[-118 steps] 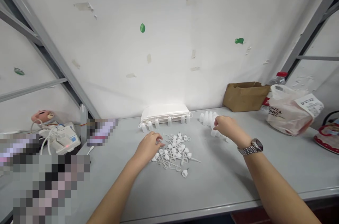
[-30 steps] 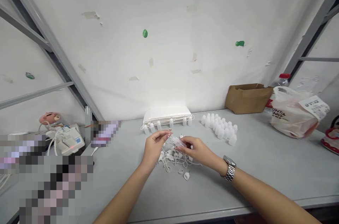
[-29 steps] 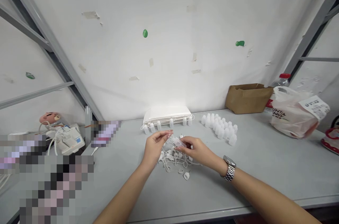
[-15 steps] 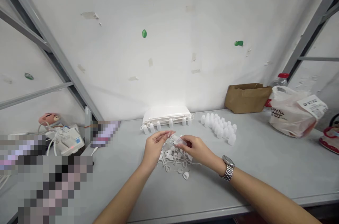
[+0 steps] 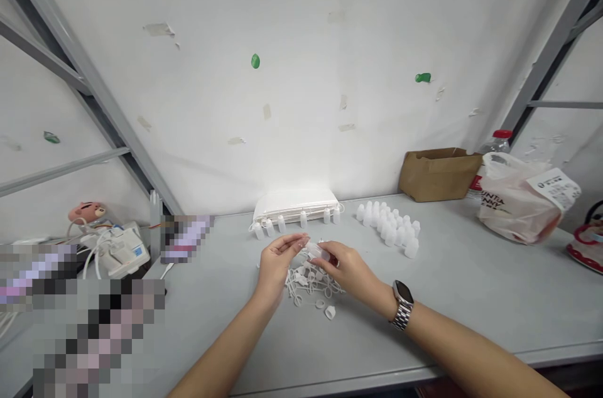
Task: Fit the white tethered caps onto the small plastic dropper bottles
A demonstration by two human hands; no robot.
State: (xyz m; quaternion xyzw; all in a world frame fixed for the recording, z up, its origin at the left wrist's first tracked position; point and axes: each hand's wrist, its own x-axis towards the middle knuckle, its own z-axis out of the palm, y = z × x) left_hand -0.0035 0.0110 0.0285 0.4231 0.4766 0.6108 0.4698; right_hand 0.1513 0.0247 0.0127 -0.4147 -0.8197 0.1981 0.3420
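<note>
Left hand: the left hand (image 5: 276, 263) is held above the table (image 5: 471, 297), thumb and forefinger pinched together against the end of the small bottle; whatever is between them is too small to be made out.
Right hand: the right hand (image 5: 349, 269), with a wristwatch (image 5: 401, 305) worn behind it, is closed around the small bottle (image 5: 316, 251), which is held tilted towards the left hand.
Bottle's place: it is kept in the air between the two hands, just above the pile of caps (image 5: 308, 282).
Caps: white caps with thin loops are heaped loosely under the hands; one stray cap (image 5: 330, 312) lies just apart, nearer the table edge.
Judged done: a short row of bottles (image 5: 294, 222) is stood upright in front of the white box (image 5: 296, 202); these are taken to be finished pieces, and they are few.
Judged left: a cluster of bare bottles (image 5: 390, 228) is gathered to the right of the row, and the cap pile is plentiful, so most of the work is reckoned undone.
Step in hand: one bottle appears to be getting fitted at its mouth.
Surroundings: a cardboard box (image 5: 439, 173) and a plastic bag (image 5: 516, 203) are set well apart at the far right.
</note>
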